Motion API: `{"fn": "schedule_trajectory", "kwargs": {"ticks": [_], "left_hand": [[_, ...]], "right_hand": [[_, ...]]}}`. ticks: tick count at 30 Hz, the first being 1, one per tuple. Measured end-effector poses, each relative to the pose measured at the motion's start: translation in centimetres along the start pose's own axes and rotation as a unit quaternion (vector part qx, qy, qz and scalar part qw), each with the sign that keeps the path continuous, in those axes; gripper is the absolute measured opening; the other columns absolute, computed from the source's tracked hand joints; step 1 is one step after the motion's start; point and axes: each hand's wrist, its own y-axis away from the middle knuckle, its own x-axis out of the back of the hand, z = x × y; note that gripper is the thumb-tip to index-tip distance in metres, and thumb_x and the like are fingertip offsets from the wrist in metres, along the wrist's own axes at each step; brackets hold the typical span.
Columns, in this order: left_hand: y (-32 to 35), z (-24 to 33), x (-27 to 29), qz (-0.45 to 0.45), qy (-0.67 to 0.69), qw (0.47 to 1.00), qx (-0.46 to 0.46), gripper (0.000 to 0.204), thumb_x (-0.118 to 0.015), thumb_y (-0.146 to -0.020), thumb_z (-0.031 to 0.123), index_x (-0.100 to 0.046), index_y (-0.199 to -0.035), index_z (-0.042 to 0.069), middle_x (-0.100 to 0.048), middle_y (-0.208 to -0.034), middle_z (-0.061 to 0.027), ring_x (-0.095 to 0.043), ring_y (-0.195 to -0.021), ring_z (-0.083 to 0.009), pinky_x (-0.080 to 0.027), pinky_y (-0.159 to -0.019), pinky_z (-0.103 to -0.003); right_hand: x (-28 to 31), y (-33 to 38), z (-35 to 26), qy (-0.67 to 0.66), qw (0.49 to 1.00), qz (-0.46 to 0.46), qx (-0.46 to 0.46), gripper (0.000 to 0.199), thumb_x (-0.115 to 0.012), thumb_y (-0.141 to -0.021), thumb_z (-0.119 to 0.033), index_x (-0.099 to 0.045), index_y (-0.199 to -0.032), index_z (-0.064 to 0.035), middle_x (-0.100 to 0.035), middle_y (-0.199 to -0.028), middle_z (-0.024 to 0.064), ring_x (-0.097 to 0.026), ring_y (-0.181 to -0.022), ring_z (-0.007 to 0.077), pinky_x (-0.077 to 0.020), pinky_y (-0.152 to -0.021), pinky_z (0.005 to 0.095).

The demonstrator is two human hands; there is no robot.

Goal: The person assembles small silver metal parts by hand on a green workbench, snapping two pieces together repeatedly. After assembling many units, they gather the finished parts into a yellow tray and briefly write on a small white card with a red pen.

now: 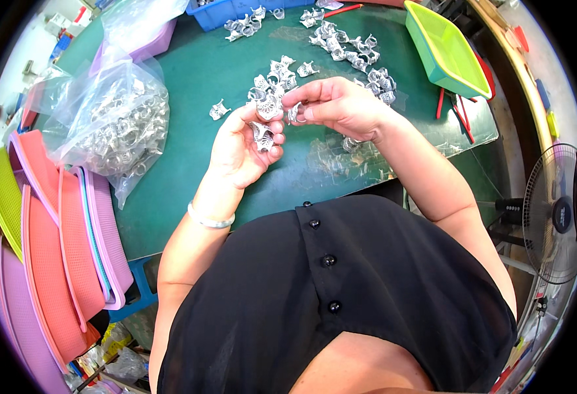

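Silver clips (263,134) fill the cupped left hand (239,151); right hand (341,105) pinches another (295,115), likely mid-sorting; next needs careful placement.

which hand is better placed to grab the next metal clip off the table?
Probably right: the right hand pinches only one metal clip and hovers nearest the loose clips. The left hand is cupped around several.
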Motion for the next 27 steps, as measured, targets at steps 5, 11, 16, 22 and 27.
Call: {"fn": "schedule_trajectory", "kwargs": {"ticks": [5,11,16,22,27], "left_hand": [[0.5,-0.4,-0.2,-0.004,0.002,1.0,0.007,0.034,-0.05,-0.09,0.035,-0.059,-0.093,0.003,-0.061,-0.08,-0.007,-0.057,-0.07,-0.0187,-0.047,-0.057,-0.028],[1.5,-0.7,0.2,0.042,-0.021,0.999,-0.007,0.034,-0.05,-0.09,0.036,-0.061,-0.092,0.004,-0.062,-0.079,-0.0065,-0.058,-0.07,-0.0185,-0.047,-0.058,-0.029],[2.7,-0.9,1.0,0.09,-0.11,0.99,0.003,0.036,-0.049,-0.091,0.036,-0.06,-0.097,0.002,-0.061,-0.079,-0.0057,-0.057,-0.067,-0.0157,-0.044,-0.054,-0.026],[4.3,-0.8,1.7,0.138,-0.175,0.975,0.02,0.037,-0.048,-0.091,0.036,-0.061,-0.095,0.001,-0.059,-0.073,-0.0042,-0.054,-0.06,-0.0136,-0.042,-0.049,-0.024],[4.3,-0.2,2.1,0.138,-0.197,0.97,0.018,0.037,-0.048,-0.092,0.035,-0.06,-0.095,-0.001,-0.057,-0.071,-0.0034,-0.053,-0.059,-0.0119,-0.039,-0.045,-0.022]], "right_hand": [[-1.1,0.2,0.0,0.105,0.994,0.035,-0.002,0.031,-0.062,-0.083,-0.002,-0.058,-0.112,0.0053,-0.064,-0.1,0.01,-0.062,-0.086,0.0145,-0.0508,-0.082,0.0279],[-1.7,0.5,0.2,0.211,0.977,0.041,-0.006,0.031,-0.064,-0.083,-0.007,-0.058,-0.11,0.0069,-0.065,-0.087,0.0067,-0.06,-0.072,0.0111,-0.0497,-0.066,0.024],[-2.4,0.8,0.8,0.34,0.939,0.037,-0.04,0.029,-0.066,-0.082,-0.012,-0.061,-0.105,0.0042,-0.065,-0.081,0.0075,-0.06,-0.069,0.0105,-0.049,-0.063,0.0253],[-1.4,0.1,1.1,0.559,0.82,0.032,0.118,0.026,-0.067,-0.079,-0.018,-0.065,-0.098,-0.0003,-0.067,-0.089,0.0154,-0.066,-0.08,0.0249,-0.051,-0.073,0.0339],[4.8,-4.5,-0.4,0.723,0.643,0.207,0.145,0.034,-0.067,-0.076,-0.016,-0.061,-0.108,-0.0063,-0.062,-0.104,0.0132,-0.058,-0.1,0.0306,-0.0469,-0.086,0.0393]]}}
